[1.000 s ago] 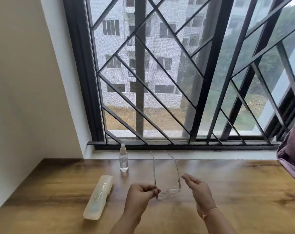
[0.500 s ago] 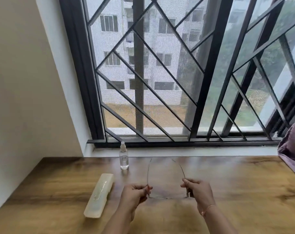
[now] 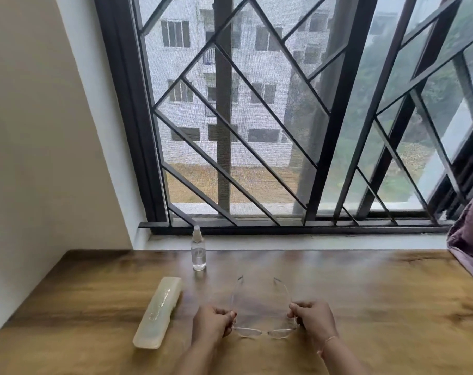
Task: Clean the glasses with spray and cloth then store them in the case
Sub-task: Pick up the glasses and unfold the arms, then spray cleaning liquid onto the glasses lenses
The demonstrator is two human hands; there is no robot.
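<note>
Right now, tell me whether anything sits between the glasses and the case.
Nothing visible does. The left hand and right hand hold the glasses; the case lies left of them, only bare table between. The spray bottle stands farther back, off that line. The case looks closed.

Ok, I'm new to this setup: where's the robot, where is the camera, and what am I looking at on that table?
There is no robot here: a person works with bare hands. The one camera sits on their head, looking forward and down, so the forearms enter from the bottom edge. The left hand and right hand each pinch one end of the thin-framed glasses, whose temples are unfolded and point toward the window. On the wooden table a small clear spray bottle stands upright at the far edge, and a pale, closed glasses case lies left of the left hand. There is purple fabric at the right edge; I cannot tell whether it is the cleaning cloth.
</note>
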